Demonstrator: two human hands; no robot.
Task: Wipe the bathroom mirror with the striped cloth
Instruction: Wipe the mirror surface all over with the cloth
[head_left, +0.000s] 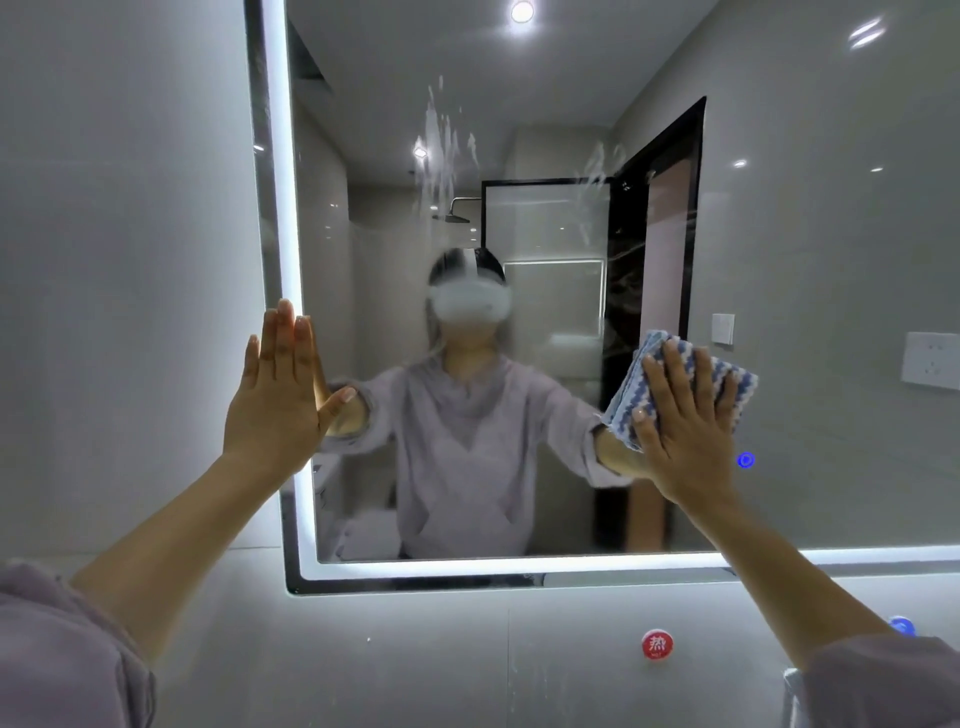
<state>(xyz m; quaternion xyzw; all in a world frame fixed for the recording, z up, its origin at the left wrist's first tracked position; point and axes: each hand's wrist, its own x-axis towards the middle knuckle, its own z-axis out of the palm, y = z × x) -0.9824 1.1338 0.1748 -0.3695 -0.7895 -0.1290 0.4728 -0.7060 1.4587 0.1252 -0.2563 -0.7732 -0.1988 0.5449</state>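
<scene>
The striped cloth (626, 397), blue and white and folded into a thick pad, is lying flat against the mirror (519, 130) in the lower right part of the glass. The right hand (685, 431) is pressing it there with an open palm. Its fingers (670, 379) are stretching straight up and slightly apart across the cloth, and the thumb is lying out to the left on the cloth's lower edge. The cloth is showing past the fingertips and on both sides of the hand. The right arm is reaching up from the lower right, bare from wrist to elbow, with a pale lilac sleeve (883, 680) pushed back.

The left hand (275, 395) is resting flat on the mirror's left side, over the glowing white light strip (283, 156) that is running round the frame. Its fingers (283, 343) are pointing upward, held close together, and the thumb is angling off to the right. It is holding nothing. The left forearm is rising from the lower left corner.

White streaks (441, 140) are showing on the upper middle of the glass. A small blue lit icon (746, 460) is glowing on the mirror just to the right of the right wrist. Below the mirror, a round red button (657, 644) is sitting on the grey wall (130, 208), and a blue one (902, 626) is peeking out behind the right forearm.
</scene>
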